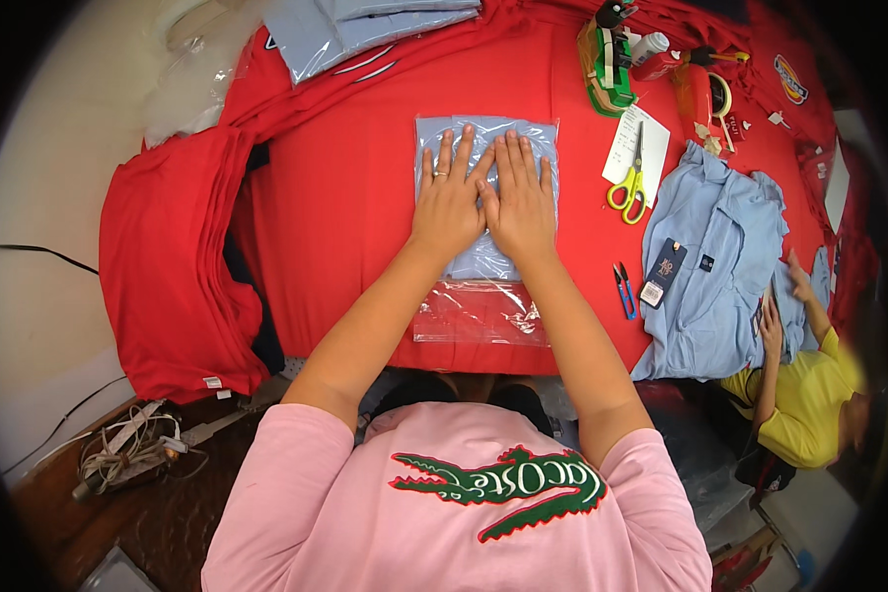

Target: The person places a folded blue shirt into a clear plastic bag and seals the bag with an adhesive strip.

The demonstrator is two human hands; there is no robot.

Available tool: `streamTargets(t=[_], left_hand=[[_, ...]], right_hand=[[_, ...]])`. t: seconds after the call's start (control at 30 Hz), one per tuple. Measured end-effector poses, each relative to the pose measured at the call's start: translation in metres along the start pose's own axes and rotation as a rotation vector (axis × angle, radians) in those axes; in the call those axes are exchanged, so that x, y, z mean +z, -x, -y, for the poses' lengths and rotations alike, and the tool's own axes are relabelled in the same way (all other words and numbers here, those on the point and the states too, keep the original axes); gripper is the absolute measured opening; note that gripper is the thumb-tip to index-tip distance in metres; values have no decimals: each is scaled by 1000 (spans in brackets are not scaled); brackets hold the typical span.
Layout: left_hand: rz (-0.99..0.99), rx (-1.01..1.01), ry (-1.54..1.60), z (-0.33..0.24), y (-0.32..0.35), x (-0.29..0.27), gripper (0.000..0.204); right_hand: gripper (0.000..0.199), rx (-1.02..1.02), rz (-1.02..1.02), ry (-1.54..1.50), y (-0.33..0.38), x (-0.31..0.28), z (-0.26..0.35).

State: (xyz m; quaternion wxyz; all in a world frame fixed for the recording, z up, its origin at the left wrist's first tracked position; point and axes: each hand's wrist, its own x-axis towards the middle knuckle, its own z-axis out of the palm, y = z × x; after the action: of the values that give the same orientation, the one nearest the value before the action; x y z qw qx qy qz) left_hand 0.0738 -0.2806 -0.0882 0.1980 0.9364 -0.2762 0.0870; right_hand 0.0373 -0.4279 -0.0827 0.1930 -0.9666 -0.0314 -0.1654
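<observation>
A folded light-blue shirt [483, 264] lies in a clear plastic bag [479, 314] on the red-covered table. The bag's unfilled end stretches toward me, with the red cloth showing through it. My left hand [451, 197] presses flat on the bagged shirt, fingers spread and a ring on one of them. Beside it my right hand [520, 195] also lies flat on the package, its fingers stretched away from me. The thumbs meet or overlap near the middle. Neither hand grips anything.
Right of the package are yellow-handled scissors [629, 189] on a paper, small blue thread snips [625, 291] and an unfolded light-blue shirt [710, 247]. A co-worker in yellow [809, 395] reaches to it. Left hangs a red garment stack [173, 257]. Bagged shirts [365, 39] and a green tape dispenser [607, 69] lie farther back.
</observation>
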Motion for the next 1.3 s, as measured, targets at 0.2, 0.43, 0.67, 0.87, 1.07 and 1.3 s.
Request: streamTargets(t=[0.2, 0.43, 0.67, 0.87, 1.07, 1.3], left_hand=[[5, 123, 55, 10, 8, -10, 71], [505, 416, 143, 22, 145, -71, 74], [405, 425, -27, 1, 141, -72, 65], [193, 447, 51, -56, 86, -39, 62], [155, 469, -53, -57, 86, -4, 66], [174, 484, -54, -56, 85, -5, 67]], right_hand=[[65, -126, 23, -86, 13, -16, -7], [63, -320, 521, -86, 171, -92, -23], [34, -147, 213, -188, 202, -95, 15], [15, 85, 255, -270, 207, -77, 32], [11, -88, 253, -201, 208, -91, 35], [22, -244, 182, -164, 230, -88, 38]])
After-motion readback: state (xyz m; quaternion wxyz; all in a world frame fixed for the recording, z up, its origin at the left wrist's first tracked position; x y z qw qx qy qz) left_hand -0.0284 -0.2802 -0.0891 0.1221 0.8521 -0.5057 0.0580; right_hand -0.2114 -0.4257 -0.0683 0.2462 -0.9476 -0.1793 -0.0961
